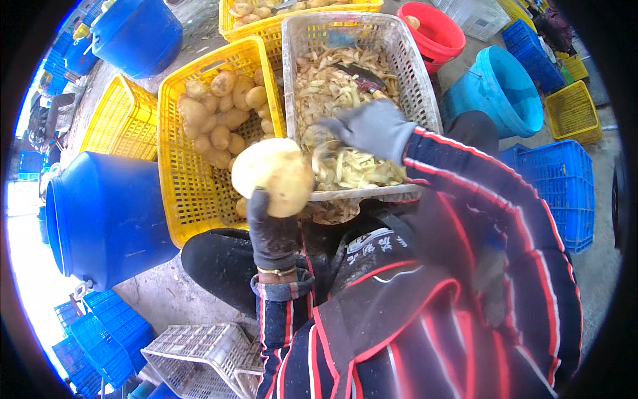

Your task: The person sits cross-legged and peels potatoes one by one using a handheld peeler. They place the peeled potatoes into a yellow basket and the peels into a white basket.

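My left hand (271, 239), in a dark glove, holds up a large pale potato (274, 177) over the edge between two crates. The potato's surface is light yellow and looks at least partly peeled. My right hand (371, 127), in a grey glove, is blurred above a grey-white plastic crate (423, 95) full of potato peelings (349, 167). Whether it grips a tool cannot be made out. Just beyond it, a dark-bladed knife (366, 75) with a wrapped handle lies on the peelings. To the left, a yellow crate (187, 209) holds several brown potatoes (219, 119).
Another yellow crate (301, 27) of potatoes stands beyond. A red bucket (433, 32) and a turquoise bucket (503, 92) are at the right, near a blue crate (553, 194). Blue barrels (114, 214) and a grey-white crate (199, 349) stand left. A person (45, 117) is at far left.
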Demonstrator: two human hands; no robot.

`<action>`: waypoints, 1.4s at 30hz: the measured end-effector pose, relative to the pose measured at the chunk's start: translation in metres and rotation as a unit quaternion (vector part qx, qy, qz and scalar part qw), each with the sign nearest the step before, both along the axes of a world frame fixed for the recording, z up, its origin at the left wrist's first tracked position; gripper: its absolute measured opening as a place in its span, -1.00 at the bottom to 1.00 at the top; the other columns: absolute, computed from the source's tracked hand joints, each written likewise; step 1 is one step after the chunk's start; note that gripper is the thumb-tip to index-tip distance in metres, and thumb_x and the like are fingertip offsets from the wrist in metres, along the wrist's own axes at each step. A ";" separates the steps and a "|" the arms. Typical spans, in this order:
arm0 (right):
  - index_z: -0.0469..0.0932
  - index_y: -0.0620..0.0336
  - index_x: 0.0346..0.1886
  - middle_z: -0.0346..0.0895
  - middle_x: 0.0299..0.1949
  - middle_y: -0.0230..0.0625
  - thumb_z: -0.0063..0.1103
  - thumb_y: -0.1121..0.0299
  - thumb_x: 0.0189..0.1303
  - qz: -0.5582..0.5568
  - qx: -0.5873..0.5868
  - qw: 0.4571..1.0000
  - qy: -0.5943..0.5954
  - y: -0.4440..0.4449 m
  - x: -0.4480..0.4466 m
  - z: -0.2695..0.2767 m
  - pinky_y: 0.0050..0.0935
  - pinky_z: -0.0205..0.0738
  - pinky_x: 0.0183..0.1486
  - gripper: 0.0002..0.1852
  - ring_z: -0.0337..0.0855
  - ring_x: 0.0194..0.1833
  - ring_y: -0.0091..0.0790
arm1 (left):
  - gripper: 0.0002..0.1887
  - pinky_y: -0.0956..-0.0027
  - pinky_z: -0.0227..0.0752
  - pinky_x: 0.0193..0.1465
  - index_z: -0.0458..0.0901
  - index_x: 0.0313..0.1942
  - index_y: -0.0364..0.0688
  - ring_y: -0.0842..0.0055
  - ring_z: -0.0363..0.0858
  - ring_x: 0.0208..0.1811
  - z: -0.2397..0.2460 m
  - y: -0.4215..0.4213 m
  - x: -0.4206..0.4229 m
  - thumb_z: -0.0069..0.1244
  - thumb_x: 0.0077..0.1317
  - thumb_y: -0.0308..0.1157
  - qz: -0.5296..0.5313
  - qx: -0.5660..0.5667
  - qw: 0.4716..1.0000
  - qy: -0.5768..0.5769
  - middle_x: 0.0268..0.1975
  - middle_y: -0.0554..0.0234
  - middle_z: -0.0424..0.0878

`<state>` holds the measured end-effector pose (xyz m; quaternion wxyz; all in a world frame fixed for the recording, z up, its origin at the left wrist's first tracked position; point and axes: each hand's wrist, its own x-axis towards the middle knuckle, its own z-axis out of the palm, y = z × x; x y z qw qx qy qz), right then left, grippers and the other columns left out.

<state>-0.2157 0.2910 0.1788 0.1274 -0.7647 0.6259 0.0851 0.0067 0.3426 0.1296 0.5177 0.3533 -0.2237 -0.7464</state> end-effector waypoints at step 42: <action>0.70 -0.27 -0.22 0.67 -0.46 -0.33 0.00 -0.06 0.31 0.241 -0.133 0.961 -0.014 -0.034 -0.049 -0.021 -0.29 0.53 -0.29 -0.71 0.65 -0.44 -0.25 | -0.27 0.05 0.43 0.23 0.33 0.25 -0.29 0.10 0.54 0.14 -0.011 -0.010 -0.008 0.04 0.17 -0.02 -0.100 0.092 0.987 0.086 0.16 -0.08 0.51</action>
